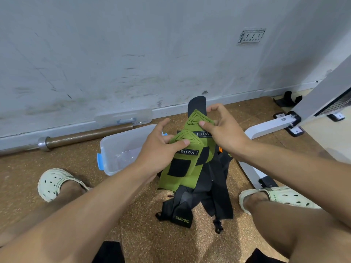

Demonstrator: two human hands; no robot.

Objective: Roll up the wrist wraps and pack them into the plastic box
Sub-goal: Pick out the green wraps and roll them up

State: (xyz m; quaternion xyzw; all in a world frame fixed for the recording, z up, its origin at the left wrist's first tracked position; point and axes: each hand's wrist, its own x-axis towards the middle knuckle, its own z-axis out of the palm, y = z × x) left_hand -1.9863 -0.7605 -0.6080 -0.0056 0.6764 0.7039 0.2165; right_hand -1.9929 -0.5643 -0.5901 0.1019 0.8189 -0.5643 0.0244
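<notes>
A barbell (pixel 85 136) lies along the wall, left of the plastic box (pixel 121 149). The box stands open on the floor, its lid (pixel 123 116) leaning on the wall behind it. Just right of the box, the left hand (pixel 161 149) pinches one green wrist wrap (pixel 180 168) — thumb on top. The right hand (pixel 222 130) pinches a second green wrap (pixel 199 122) further right. Black wraps (pixel 205 196) trail to the floor below — right of the box.
</notes>
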